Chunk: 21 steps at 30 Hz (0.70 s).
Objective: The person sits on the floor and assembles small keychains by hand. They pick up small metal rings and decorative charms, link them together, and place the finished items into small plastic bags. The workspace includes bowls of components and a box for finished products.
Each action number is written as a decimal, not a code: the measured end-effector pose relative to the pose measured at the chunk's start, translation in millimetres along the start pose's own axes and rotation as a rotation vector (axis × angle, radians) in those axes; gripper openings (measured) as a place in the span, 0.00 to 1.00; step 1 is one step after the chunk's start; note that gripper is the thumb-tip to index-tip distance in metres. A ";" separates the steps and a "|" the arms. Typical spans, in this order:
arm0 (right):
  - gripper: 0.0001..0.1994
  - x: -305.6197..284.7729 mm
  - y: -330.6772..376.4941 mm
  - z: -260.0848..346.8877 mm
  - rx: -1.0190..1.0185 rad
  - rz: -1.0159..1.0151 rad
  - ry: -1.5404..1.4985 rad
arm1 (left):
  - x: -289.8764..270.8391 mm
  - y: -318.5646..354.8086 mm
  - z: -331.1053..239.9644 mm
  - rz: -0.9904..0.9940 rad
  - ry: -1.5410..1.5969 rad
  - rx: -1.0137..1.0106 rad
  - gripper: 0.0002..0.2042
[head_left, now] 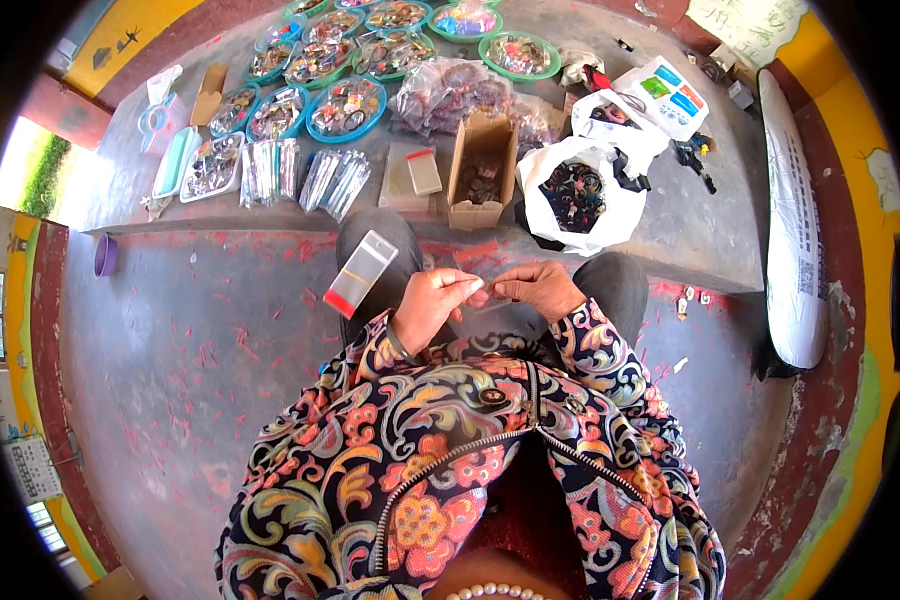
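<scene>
One clear pkt (364,272) nr L hand (433,303), R hand (545,289) pinching close by.

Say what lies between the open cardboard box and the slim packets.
In the head view: a flat pile of clear plastic, a red-edged pack on top.

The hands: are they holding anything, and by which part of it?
The left hand and right hand seem to pinch a thin clear plastic piece; which part is gripped cannot be told.
</scene>
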State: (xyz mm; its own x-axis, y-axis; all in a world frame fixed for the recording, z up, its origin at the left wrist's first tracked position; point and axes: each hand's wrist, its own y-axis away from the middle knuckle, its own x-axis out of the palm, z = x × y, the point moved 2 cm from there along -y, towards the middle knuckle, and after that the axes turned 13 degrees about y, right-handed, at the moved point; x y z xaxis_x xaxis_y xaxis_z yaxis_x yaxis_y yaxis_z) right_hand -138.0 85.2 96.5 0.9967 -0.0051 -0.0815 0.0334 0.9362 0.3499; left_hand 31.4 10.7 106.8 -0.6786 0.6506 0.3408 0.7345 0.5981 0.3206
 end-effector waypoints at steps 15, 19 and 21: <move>0.05 1.9 3.4 5.7 0.065 -0.052 -0.079 | -0.7 2.6 3.0 0.014 0.092 -0.010 0.09; 0.04 3.3 2.9 4.9 0.058 -0.057 -0.062 | -0.1 1.7 5.5 0.021 0.113 -0.010 0.09; 0.04 4.2 2.5 5.3 0.059 -0.058 -0.061 | -0.7 1.2 6.8 0.024 0.122 -0.014 0.10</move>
State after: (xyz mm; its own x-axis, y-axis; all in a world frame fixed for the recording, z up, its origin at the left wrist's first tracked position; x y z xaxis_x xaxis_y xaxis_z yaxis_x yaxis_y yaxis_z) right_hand -133.3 85.6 102.0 0.9955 -0.0820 -0.0466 0.0938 0.9113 0.4010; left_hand 32.8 14.1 101.0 -0.6572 0.6020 0.4535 0.7508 0.5761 0.3233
